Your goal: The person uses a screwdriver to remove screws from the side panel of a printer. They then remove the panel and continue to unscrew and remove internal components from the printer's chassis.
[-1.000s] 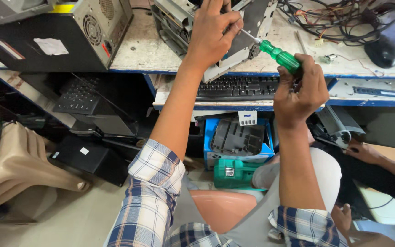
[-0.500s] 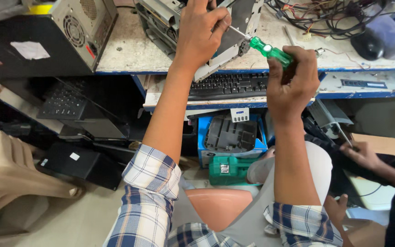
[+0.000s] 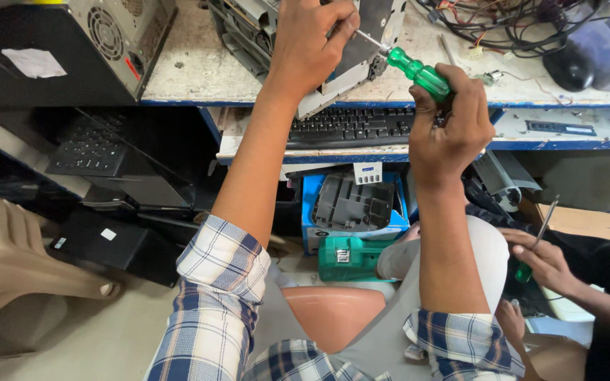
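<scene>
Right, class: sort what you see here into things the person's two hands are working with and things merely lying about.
In use:
left hand
grey metal unit
right hand
green screwdriver

Lying about:
black keyboard
computer tower
tangled cables
black mouse
blue box
workbench

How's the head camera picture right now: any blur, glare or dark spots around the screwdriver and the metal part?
Head view: sharp and evenly daylit on the right hand gripping the green screwdriver, no motion blur; mild glare on the metal bracket under the left hand; deep shadow beneath the bench; wide-angle bending toward the edges, bright wash at top right.
</scene>
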